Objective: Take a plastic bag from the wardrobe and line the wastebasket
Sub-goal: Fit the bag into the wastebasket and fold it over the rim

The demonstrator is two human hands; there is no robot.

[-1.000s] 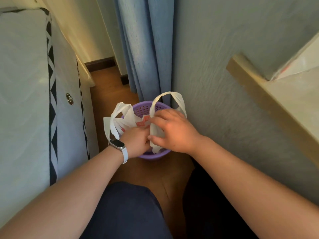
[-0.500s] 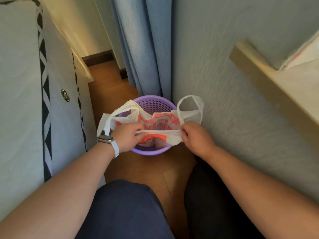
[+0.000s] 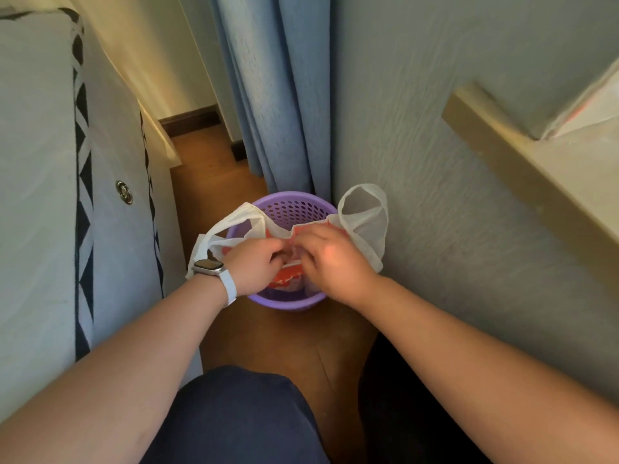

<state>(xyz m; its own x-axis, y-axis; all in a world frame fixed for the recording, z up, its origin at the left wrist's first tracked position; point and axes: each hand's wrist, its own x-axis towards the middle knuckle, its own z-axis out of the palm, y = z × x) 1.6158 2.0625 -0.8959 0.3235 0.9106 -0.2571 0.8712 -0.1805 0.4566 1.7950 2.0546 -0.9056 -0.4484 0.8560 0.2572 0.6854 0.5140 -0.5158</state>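
A purple perforated wastebasket (image 3: 290, 209) stands on the wooden floor in the corner by the wall. A white plastic bag (image 3: 365, 222) with red print hangs over its opening, one handle loop sticking up at the right, the other draped over the left rim. My left hand (image 3: 253, 266), with a watch on the wrist, and my right hand (image 3: 330, 257) are close together above the basket's middle, both pinching the bag's near edge. The bag's lower part is hidden behind my hands.
A bed with a white cover and black-and-white trim (image 3: 80, 202) fills the left side. A blue curtain (image 3: 278, 88) hangs behind the basket. A wall and a wooden shelf (image 3: 522, 169) are at the right. My knees are at the bottom.
Half a second ago my hands held the bag's edge stretched apart; now they have come together at the middle of the basket, and the bag's mouth has bunched up.
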